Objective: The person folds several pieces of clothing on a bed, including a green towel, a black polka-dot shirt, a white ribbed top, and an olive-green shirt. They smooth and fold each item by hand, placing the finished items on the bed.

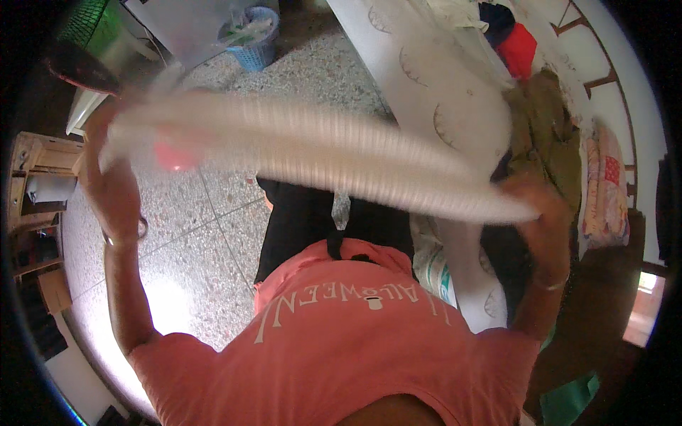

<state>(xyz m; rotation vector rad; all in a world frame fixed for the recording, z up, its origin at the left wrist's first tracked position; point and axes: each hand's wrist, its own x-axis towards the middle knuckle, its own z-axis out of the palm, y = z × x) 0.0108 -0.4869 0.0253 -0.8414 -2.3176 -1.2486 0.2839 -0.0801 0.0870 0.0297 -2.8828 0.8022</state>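
A long, pale cloth with fine stripes (298, 145) hangs stretched in front of me, smeared by motion. My left hand (110, 170) grips its left end, raised a little higher. At the other end, my right hand (543, 216) is closed on the cloth, its fingers blurred. The cloth sags slightly and folds along its length. Behind my right hand lies an olive-brown garment (547, 135) on the edge of a bed with a white patterned sheet (419, 64).
A blue basket (254, 51) stands on the speckled tile floor (234, 227) at the far side. Something round and red (176, 155) shows on the floor behind the cloth. Wooden shelves (46, 160) line the left. A folded quilt (605, 202) and a red cloth (517, 51) lie right.
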